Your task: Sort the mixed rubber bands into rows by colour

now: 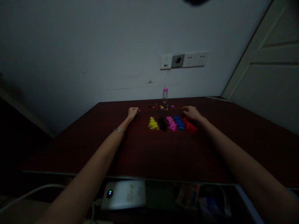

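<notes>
My left hand [134, 112] rests on the dark red table, its fingers curled in and nothing visible in them. Left of the yellow pile [153, 123], it touches none of the bands. My right hand [190, 112] is just behind the red pile [189, 125], fingers bent and pointing left; anything between the fingertips is too small to see. The piles look like small rubber bands, grouped by colour: between yellow and red lie a black pile [162, 123], a pink pile [172, 123] and a blue pile [179, 123]. Mixed-colour bands [165, 107] lie behind them.
A small clear bottle with a pink top [165, 95] stands behind the mixed bands, near the wall. Sockets [195, 59] are on the wall above. Below the table's front edge, an open drawer holds a white power bank [125, 195] and other items. A door [275, 65] is at right.
</notes>
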`<state>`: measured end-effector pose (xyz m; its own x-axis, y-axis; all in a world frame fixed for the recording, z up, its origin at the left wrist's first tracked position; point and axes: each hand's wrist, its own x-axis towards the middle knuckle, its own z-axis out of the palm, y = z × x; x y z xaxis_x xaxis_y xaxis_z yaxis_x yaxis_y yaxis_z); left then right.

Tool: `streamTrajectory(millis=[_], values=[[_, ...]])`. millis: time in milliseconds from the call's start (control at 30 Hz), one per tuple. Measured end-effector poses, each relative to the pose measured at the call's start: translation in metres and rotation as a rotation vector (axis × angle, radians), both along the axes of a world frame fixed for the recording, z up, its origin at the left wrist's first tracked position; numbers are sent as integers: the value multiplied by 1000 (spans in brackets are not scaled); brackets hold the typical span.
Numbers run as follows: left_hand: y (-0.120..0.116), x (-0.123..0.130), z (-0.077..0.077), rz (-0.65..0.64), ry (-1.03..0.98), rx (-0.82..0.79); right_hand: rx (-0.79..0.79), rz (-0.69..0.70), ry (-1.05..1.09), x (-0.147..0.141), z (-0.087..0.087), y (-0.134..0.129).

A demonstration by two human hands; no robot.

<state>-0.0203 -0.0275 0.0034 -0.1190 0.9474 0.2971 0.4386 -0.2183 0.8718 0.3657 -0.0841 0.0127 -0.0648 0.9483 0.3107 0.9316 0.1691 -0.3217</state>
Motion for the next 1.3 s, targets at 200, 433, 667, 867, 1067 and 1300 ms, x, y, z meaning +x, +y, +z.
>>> streamTrajectory(millis=[200,433,667,867,1067,1300], values=[[2,2,2,7,2,-24,-10,-27,-136,28,-23,-11],[16,10,13,-6,46,-32,9,-78,-159,19,-22,-15],[52,33,13,-29,174,32,4,-93,-145,19,-23,-16],[57,60,8,-71,329,-26,16,-86,-158,17,-21,-19],[59,76,3,-156,558,-69,18,-87,-155,17,-22,-19],[63,81,4,-133,665,-65,22,-86,-155,17,-22,-18]])
